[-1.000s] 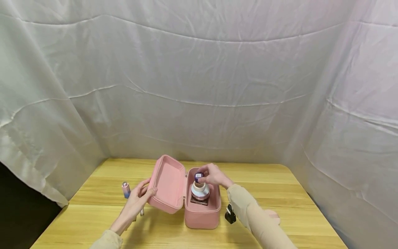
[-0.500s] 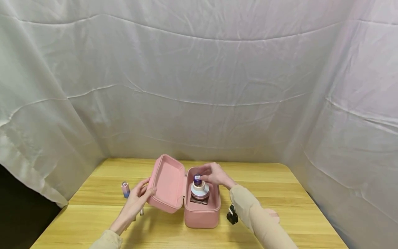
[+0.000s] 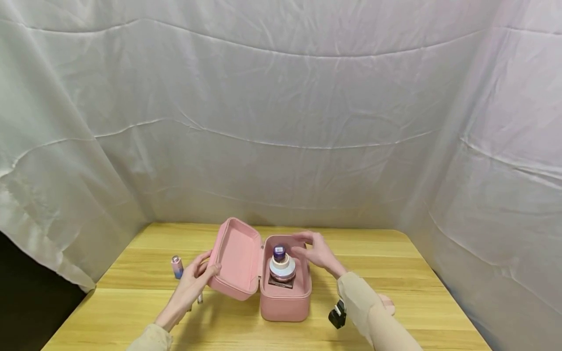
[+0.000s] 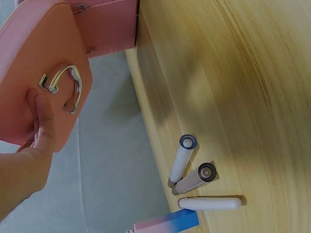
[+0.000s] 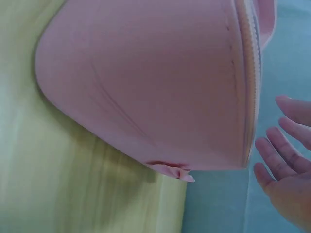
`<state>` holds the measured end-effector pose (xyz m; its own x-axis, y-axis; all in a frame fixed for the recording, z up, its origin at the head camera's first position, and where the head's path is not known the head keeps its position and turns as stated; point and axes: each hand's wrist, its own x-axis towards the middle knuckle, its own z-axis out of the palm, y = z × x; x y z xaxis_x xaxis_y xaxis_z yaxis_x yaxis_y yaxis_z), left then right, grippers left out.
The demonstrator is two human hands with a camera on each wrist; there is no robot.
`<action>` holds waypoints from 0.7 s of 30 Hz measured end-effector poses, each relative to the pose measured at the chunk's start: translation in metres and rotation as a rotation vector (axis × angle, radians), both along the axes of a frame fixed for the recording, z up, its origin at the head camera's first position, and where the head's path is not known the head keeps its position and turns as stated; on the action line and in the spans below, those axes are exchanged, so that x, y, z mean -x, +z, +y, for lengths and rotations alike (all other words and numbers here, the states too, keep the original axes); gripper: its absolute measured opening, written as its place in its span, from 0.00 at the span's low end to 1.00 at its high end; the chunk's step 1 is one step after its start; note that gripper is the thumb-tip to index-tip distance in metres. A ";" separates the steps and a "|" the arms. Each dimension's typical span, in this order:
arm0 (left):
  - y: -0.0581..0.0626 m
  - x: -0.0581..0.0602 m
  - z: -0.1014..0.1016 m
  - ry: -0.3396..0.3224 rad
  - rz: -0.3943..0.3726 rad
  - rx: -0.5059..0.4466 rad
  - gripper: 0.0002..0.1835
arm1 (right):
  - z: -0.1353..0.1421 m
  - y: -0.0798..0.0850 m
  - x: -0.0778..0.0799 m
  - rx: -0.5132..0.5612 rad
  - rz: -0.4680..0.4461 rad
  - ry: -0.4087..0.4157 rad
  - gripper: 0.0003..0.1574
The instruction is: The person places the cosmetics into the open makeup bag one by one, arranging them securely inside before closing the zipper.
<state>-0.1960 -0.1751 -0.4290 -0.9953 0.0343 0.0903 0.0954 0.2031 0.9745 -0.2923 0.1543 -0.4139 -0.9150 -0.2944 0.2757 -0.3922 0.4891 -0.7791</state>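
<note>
A pink cosmetic case (image 3: 285,309) stands on the table with its lid (image 3: 239,256) swung out to the left. My left hand (image 3: 193,280) grips the lid's outer edge, thumb at the rim. In the left wrist view, its fingers lie beside the gold-coloured metal handle (image 4: 73,80). Inside the case, a round jar with a pale, shiny top (image 3: 282,270) sits on a dark flat square compact (image 3: 281,284). A small container with a purple cap (image 3: 278,252) stands just behind the jar. My right hand (image 3: 318,251) is at the case's right rim, fingers spread and holding nothing.
Left of the lid stands a pink-and-blue bottle (image 4: 165,223). Near it are a white tube (image 4: 181,158), a brownish tube (image 4: 192,182) and another white tube (image 4: 211,203). A pink rounded item (image 3: 387,303) lies partly behind the right sleeve. Grey cloth (image 3: 281,185) hangs behind the table.
My right hand has let go of the purple-capped container, which now stands in the case, and has drawn back to the right. The left hand keeps holding the lid.
</note>
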 end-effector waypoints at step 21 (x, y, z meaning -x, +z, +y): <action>0.000 -0.003 0.002 -0.013 -0.007 -0.001 0.34 | 0.065 -0.013 -0.045 0.206 -0.068 -0.152 0.29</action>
<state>-0.1935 -0.1730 -0.4292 -0.9954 0.0470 0.0829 0.0907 0.2010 0.9754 -0.2469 0.2197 -0.4274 -0.9630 -0.0967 0.2517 -0.2695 0.3668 -0.8904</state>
